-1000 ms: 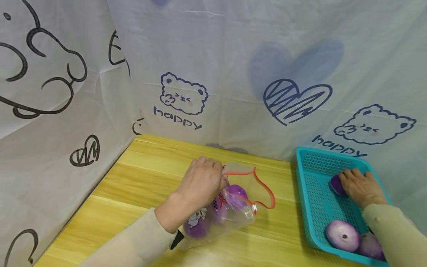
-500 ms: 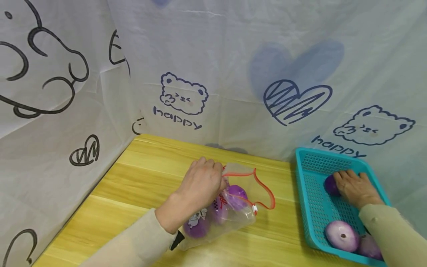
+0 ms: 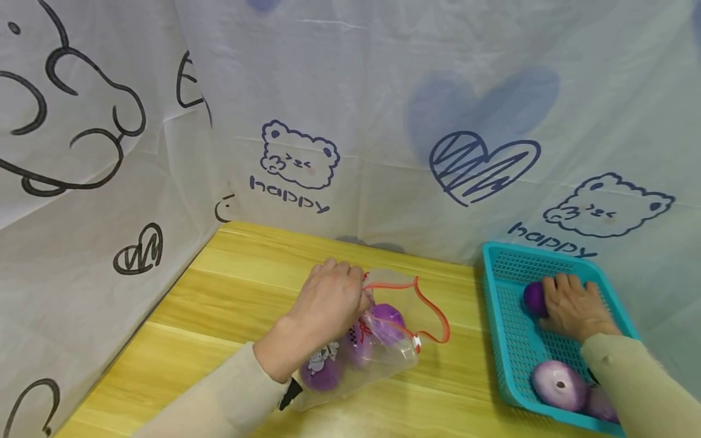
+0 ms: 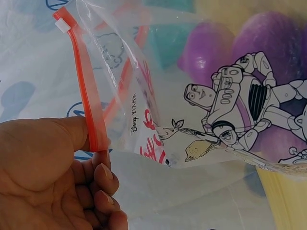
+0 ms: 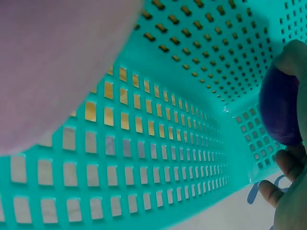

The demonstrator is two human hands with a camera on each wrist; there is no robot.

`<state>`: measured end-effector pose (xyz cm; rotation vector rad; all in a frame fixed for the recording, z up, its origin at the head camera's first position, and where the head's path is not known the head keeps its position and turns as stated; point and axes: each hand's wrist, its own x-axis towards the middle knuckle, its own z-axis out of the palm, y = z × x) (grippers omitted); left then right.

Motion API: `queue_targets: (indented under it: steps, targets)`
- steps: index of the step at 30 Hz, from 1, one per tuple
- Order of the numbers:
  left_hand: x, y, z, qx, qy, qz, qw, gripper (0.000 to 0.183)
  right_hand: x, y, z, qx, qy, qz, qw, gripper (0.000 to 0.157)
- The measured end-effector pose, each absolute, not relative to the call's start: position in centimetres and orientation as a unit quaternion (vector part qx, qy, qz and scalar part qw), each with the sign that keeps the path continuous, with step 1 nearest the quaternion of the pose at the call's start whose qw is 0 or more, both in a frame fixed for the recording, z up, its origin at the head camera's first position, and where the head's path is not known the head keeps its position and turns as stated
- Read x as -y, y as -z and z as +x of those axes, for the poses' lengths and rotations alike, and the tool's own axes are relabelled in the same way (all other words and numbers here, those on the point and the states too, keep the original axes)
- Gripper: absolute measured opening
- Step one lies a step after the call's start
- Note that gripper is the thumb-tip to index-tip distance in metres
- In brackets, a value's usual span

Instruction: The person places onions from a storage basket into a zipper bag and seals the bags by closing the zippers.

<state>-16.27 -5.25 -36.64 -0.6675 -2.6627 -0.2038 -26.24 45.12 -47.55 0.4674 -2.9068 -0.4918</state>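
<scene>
In the head view my left hand (image 3: 331, 301) holds up one edge of a clear zip bag (image 3: 383, 362) with a red seal. The left wrist view shows the thumb and fingers pinching the red zip strip (image 4: 86, 96); the bag's mouth gapes. Several purple onions (image 4: 268, 40) lie inside, behind a printed cartoon figure. My right hand (image 3: 577, 307) is inside the turquoise basket (image 3: 495, 340), its fingers round a dark purple onion (image 3: 533, 298). In the right wrist view that onion (image 5: 278, 108) sits between thumb and fingers, partly hidden by the hand.
Two paler purple onions, one whole in view (image 3: 558, 385) and one partly behind the right sleeve (image 3: 602, 404), lie at the basket's near end. The yellow wood-grain table (image 3: 230, 280) meets white printed cloth (image 3: 383, 152) at the back and left.
My right hand has shifted left within the basket, carrying the dark purple onion with it. My left hand and the zip bag have stayed in place.
</scene>
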Motion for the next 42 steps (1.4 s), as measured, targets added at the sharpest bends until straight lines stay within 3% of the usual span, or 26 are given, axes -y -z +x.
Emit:
queue_targets:
  steps: [5, 22, 42]
  targets:
    - [5.3, 36.6, -16.3, 0.950, 0.079, -0.236, 0.187, 0.021, -44.8, 47.3, -26.3, 0.968, 0.145, 0.154, 0.132, 0.085]
    - [5.6, 36.4, -16.4, 0.950, 0.082, -0.238, 0.185, 0.020, -43.1, 44.6, -26.3, 0.952, 0.143, 0.161, 0.219, 0.085]
    - [5.5, 36.1, -16.5, 0.940, 0.082, -0.244, 0.223, 0.021, -37.3, 39.9, -25.7, 0.928, 0.102, 0.188, 0.304, 0.084]
